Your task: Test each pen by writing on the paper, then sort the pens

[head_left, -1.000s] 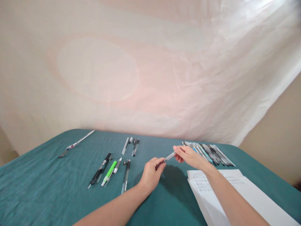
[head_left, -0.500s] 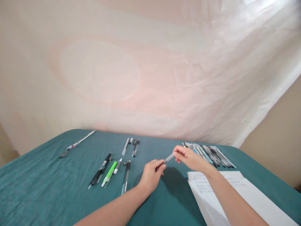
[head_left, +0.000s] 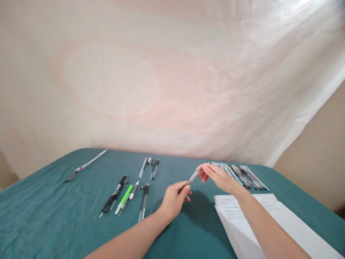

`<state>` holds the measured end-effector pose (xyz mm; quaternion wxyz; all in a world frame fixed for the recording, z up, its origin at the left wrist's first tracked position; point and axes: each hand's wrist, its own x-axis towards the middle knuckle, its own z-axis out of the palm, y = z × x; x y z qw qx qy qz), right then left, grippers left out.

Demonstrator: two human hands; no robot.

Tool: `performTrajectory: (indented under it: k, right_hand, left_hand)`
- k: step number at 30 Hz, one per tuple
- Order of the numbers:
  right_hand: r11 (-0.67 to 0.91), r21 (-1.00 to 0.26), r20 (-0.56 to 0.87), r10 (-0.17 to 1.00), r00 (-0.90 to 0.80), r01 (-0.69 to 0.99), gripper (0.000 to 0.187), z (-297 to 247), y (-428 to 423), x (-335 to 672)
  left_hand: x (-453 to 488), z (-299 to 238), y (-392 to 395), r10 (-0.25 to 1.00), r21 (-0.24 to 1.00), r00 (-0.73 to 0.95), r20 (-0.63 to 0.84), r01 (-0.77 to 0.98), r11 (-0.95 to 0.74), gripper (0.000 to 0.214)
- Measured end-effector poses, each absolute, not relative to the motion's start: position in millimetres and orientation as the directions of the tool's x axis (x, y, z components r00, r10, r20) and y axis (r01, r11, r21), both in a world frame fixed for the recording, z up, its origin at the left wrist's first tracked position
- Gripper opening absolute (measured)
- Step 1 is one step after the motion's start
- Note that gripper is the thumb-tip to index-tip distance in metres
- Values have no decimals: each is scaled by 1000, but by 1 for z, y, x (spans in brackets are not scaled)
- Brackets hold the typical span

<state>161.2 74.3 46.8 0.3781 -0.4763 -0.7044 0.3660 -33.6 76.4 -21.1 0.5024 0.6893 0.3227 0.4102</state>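
A clear-barrelled pen [head_left: 193, 177] is held above the teal tablecloth [head_left: 54, 223] between both hands. My left hand [head_left: 174, 200] pinches its lower end with thumb and fingertips. My right hand [head_left: 217, 177] pinches its upper end, fingers curled. Just behind my right hand lies a row of several pens [head_left: 242, 175] side by side.
Sorted pens lie on the left: a long one [head_left: 84, 166] far left, a black one [head_left: 114, 196], a green one [head_left: 124, 198], a white one [head_left: 134, 190], a clear one [head_left: 143, 202], and a small group [head_left: 151, 167] further back. White paper sheets [head_left: 269, 223] lie at the right. A pale cloth backdrop [head_left: 172, 79] hangs behind.
Both hands rose slightly with the pen; its upper end tilted up and my right fingers shifted along it. The things on the table stayed put.
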Motion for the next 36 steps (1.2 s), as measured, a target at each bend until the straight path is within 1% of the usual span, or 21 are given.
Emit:
performTrajectory:
  k: [3, 6, 8, 10, 15, 18, 22, 25, 28, 31, 32, 34, 36]
  right_hand:
    - [261, -901, 166, 946, -279, 347, 40, 48, 72, 158]
    - [204, -952, 141, 953, -267, 229, 38, 44, 72, 152]
    - [174, -974, 134, 958, -255, 144, 37, 41, 73, 147]
    - [171, -979, 141, 962, -235, 112, 35, 39, 74, 144]
    - [236, -944, 205, 967, -150, 229, 35, 41, 71, 134]
    - [235, -931, 213, 971, -107, 278, 36, 44, 69, 129]
    - [233, -925, 226, 972, -59, 300, 37, 43, 68, 123]
    - [225, -936, 224, 974, -35, 270, 38, 40, 69, 120]
    - [206, -953, 190, 977, -94, 222, 40, 38, 70, 120]
    - [178, -954, 118, 963, -243, 242, 41, 34, 69, 124]
    - [181, -946, 94, 948, -306, 270, 46, 33, 67, 126]
    - [204, -921, 46, 903, -427, 332, 67, 32, 65, 128]
    - [234, -898, 15, 862, -507, 371, 86, 32, 62, 129]
  left_hand:
    - [-34, -18, 75, 850, 971, 480, 217, -15, -240, 36]
    - [-35, -12, 72, 829, 981, 527, 187, -59, -183, 38]
    - [-36, -8, 70, 806, 989, 574, 147, -87, -119, 40]
    - [-36, -6, 69, 787, 992, 607, 109, -119, -45, 40]
    - [-32, -9, 70, 802, 981, 595, 44, -177, 78, 39]
    - [-30, -11, 70, 824, 975, 567, -3, -182, 128, 40]
    - [-28, -10, 69, 830, 967, 557, -32, -193, 167, 38]
    - [-29, -8, 68, 827, 962, 560, -44, -199, 186, 37]
    - [-31, -7, 70, 831, 920, 554, -55, -296, 258, 36]
    - [-34, -8, 75, 844, 809, 531, -73, -464, 362, 33]
    - [-35, -9, 77, 847, 773, 526, -80, -504, 385, 31]
    - [-35, -11, 79, 851, 723, 518, -91, -553, 414, 27]
    - [-34, -13, 79, 853, 696, 515, -87, -581, 422, 25]
